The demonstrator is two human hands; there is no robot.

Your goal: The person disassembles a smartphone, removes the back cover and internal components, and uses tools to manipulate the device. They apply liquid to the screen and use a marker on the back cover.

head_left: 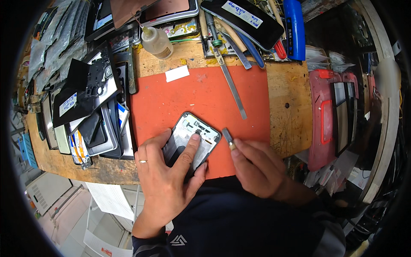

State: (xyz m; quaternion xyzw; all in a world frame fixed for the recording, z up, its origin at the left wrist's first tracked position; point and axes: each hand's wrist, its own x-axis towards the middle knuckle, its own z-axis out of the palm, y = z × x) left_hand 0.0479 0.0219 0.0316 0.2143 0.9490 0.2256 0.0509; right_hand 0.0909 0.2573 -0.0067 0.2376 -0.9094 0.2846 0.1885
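An opened phone [174, 147] lies tilted on the orange mat [162, 98], its silvery inside facing up. My left hand [165, 182] grips it by both sides, the index finger pressing near small dark parts at its top end. In my right hand [259, 165] is a small blade tool [227, 135] with a flat grey tip and a pale collar, pinched between thumb and fingers. The tip is just right of the phone's upper corner, apart from it. The tool's rear end is hidden in the hand.
A long metal spatula [231, 88] lies on the mat beyond the phone, near a white paper label [177, 73]. Stacked phones and parts [92, 111] crowd the left. At the back stand a plastic bottle [157, 43] and a labelled black phone [244, 21]. A red plastic case [321, 120] sits right.
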